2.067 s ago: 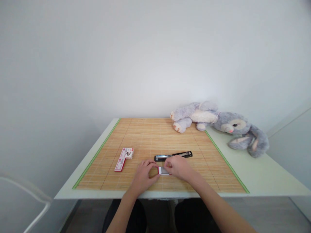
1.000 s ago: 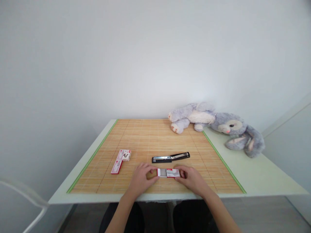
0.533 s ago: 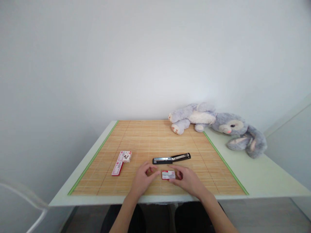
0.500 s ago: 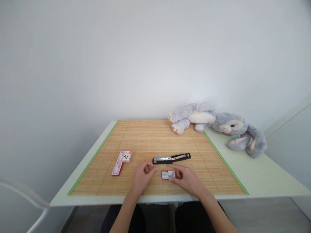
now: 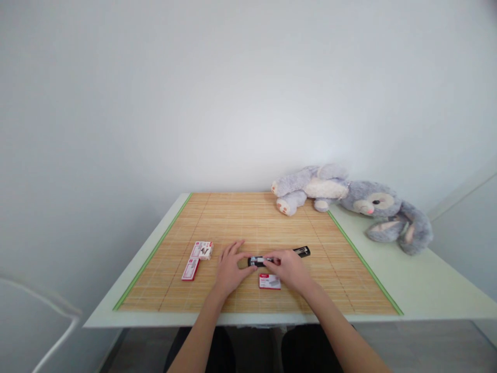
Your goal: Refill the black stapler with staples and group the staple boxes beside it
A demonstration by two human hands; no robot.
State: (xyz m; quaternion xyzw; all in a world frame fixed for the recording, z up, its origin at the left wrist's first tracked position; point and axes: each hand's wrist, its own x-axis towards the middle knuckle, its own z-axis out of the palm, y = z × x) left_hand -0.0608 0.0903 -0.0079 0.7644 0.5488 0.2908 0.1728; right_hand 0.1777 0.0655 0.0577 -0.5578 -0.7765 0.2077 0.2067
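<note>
A black stapler (image 5: pixel 255 261) lies opened out on the mat, its metal channel facing up and its far arm pointing right. My left hand (image 5: pixel 230 268) has thumb and forefinger closed on the stapler's left end, other fingers spread. Over the middle of the channel, my right hand (image 5: pixel 290 268) pinches with its fingertips; whatever is between them is too small to make out, and the hand hides the stapler's hinge area. Just in front of the stapler lies a small red and white box (image 5: pixel 269 281), close to my right wrist.
More small red and white boxes (image 5: pixel 190 269) lie on the left of the bamboo mat (image 5: pixel 240 217), one smaller box (image 5: pixel 205 250) among them. A grey plush rabbit (image 5: pixel 326 189) lies along the back right. The white table edge (image 5: pixel 248 318) runs nearest me.
My left hand has moved up and taken hold of the stapler's left end. My right hand has left the small box and moved up onto the stapler's channel.
</note>
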